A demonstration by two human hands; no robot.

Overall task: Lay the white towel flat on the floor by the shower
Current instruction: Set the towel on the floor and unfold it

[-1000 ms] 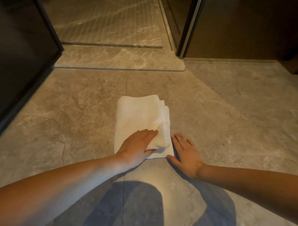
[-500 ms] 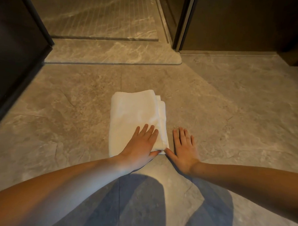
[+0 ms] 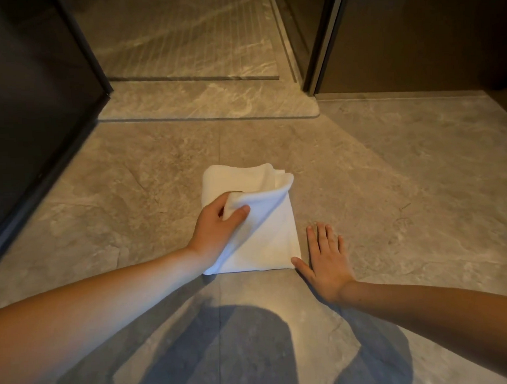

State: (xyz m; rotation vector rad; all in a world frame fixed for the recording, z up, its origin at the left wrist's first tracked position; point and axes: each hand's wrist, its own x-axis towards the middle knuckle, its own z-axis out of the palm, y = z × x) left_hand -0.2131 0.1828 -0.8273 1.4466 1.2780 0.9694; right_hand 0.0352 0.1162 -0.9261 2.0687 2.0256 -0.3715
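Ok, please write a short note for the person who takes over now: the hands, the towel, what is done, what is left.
Left hand: grips the top layer of the towel, lifted at one corner.
Right hand: flat on the floor beside the towel's right edge, holding nothing.
Towel: folded, on the floor in front of the shower.
Done: towel is down by the shower.
Left: unfold it fully and smooth it flat.

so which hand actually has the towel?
The left hand: it pinches a lifted fold of the white towel. The right hand lies flat on the floor beside it.
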